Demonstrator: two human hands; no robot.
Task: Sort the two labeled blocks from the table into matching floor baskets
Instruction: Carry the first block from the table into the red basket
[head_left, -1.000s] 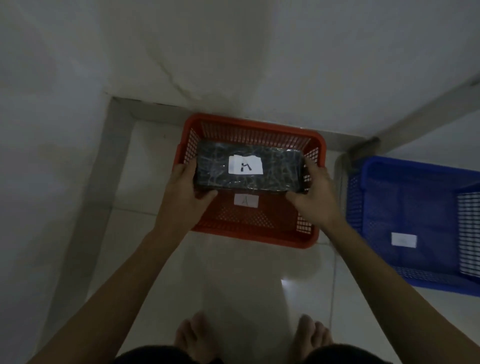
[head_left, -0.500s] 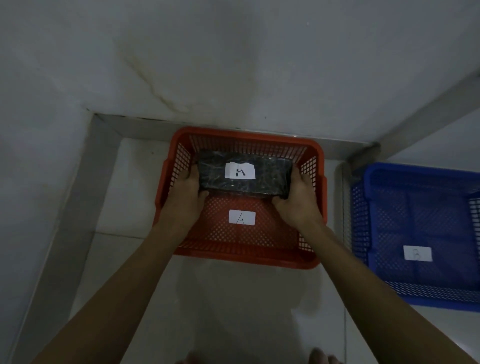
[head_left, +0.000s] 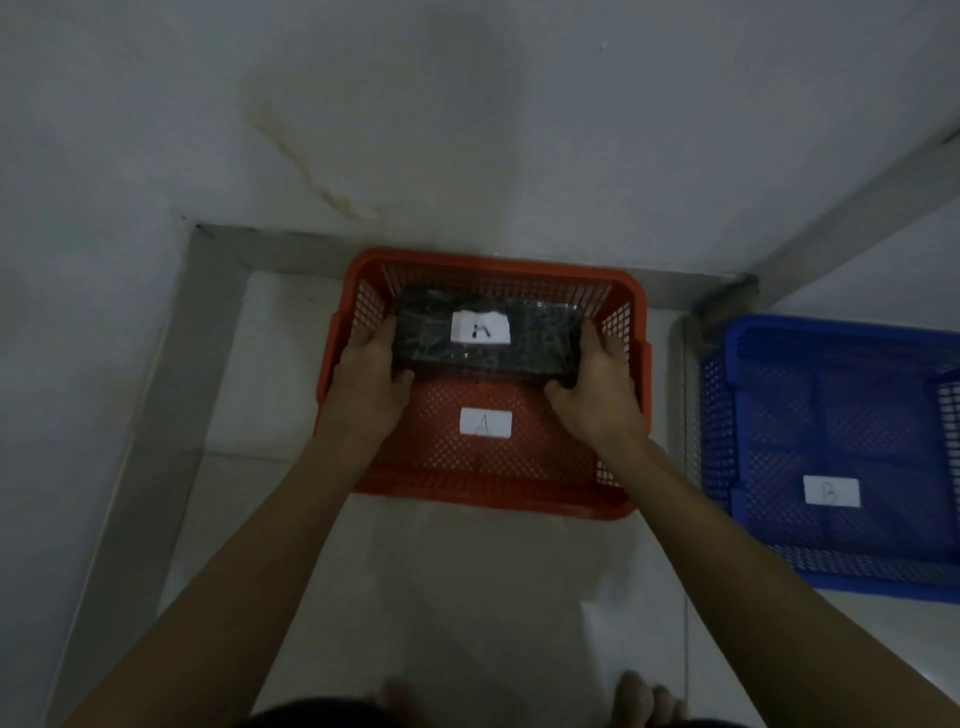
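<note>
Head view, looking straight down into a dim corner: grey walls (head_left: 467, 130) and a pale tiled floor (head_left: 493, 597), with a grey skirting strip (head_left: 156, 415) running along the wall base.

Blue basket (head_left: 717, 415) on the right, partly cut off by the frame edge, mesh bottom, paper label marked B (head_left: 831, 491) lying inside. No block visible in it.

Red basket (head_left: 483, 262) centre, pushed near the back wall, mesh sides and floor, with its own label marked A (head_left: 485, 422) on the near half of the bottom.

Dark wrapped block (head_left: 540, 340) is inside the red basket's rim, over the far half, white tag on top reading A (head_left: 480, 328). Can't tell if it is resting on the mesh or just above it.

Left hand (head_left: 366, 379) is clamped on the block's left end, thumb under the near edge. Right hand (head_left: 597, 389) is clamped on the right end the same way. Both hands sit inside the basket walls.

Bare toes (head_left: 644, 699) are visible at the bottom edge.

Step, my read: placing block A in the matching basket, so roughly half done. The second block is not in view. Next move calls for settling the block flat, freeing both hands straight up clear of the mesh walls, then fetching block B for the blue basket.
</note>
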